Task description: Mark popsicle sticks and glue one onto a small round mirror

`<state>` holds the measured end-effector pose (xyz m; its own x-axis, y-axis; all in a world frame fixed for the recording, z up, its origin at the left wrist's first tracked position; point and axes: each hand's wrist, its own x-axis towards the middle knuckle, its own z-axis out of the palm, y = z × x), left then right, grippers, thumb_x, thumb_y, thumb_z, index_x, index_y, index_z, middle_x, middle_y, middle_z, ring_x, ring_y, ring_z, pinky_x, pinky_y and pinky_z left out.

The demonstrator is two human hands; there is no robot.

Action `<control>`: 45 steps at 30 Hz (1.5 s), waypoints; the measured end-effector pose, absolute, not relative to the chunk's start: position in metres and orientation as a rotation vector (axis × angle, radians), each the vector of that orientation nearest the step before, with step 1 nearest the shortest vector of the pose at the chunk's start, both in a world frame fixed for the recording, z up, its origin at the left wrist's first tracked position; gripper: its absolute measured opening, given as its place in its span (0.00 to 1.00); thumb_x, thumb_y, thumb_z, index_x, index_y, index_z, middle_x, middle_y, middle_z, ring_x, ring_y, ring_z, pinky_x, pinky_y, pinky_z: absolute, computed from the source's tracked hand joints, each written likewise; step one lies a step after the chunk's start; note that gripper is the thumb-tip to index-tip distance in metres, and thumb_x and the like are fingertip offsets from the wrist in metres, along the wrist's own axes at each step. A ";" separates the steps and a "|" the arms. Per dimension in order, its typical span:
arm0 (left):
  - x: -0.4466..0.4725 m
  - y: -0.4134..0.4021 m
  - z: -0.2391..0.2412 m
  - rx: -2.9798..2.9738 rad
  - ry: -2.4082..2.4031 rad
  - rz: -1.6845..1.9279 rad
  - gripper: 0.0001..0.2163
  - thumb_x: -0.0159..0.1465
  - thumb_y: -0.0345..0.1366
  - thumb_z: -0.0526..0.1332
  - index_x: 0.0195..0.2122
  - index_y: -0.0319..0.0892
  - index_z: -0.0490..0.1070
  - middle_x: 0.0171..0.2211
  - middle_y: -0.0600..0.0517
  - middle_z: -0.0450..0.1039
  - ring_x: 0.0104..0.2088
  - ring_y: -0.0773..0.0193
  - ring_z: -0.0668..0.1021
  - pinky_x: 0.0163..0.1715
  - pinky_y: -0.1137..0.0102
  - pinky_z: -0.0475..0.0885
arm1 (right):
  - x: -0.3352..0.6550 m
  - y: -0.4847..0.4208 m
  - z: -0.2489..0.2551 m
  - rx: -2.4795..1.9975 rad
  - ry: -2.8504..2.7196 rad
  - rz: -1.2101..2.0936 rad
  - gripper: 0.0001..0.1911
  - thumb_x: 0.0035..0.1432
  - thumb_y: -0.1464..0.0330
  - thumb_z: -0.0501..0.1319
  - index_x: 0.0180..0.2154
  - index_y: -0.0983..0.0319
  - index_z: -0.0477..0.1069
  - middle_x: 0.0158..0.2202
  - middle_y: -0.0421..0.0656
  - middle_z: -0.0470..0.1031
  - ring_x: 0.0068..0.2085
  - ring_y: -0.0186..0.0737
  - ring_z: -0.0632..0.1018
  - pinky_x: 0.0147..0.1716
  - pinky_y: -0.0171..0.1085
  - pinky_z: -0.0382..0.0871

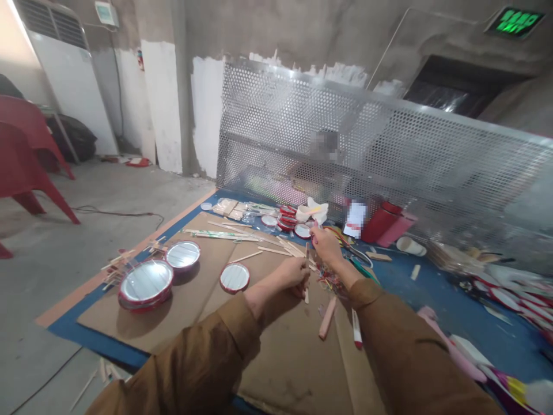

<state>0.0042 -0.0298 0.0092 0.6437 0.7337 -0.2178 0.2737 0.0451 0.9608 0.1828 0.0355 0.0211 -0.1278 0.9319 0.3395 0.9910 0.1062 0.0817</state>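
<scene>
My left hand (294, 277) is closed around a thin wooden stick (307, 253), held roughly upright above the cardboard (276, 357). Just beyond and to the right, my right hand (327, 245) is closed in a pinch; what lies between its fingertips is too small to make out. Under and beside the hands is a tangle of coloured strands (330, 280). A small round silvery disc with a red rim (235, 278) lies left of my left hand. Nearer to me, a flat wooden piece (328, 319) and a white marker with a red end (356, 329) rest on the cardboard.
Two larger red-rimmed drums (146, 282) (182, 255) stand at the left, near bundled sticks (114, 270). Loose sticks and small red-rimmed discs (287, 218) lie farther back. A perforated metal panel (276, 127) borders the blue table (415, 300). A red cylinder (382, 222) and paper cup (411, 246) are at right.
</scene>
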 end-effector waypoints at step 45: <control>0.001 -0.030 0.013 1.540 0.872 0.409 0.08 0.64 0.24 0.49 0.29 0.40 0.61 0.19 0.56 0.67 0.17 0.70 0.74 0.20 0.76 0.70 | 0.209 -0.047 0.033 -1.712 -2.418 0.155 0.14 0.56 0.77 0.54 0.38 0.59 0.75 0.34 0.42 0.79 0.34 0.38 0.75 0.34 0.32 0.61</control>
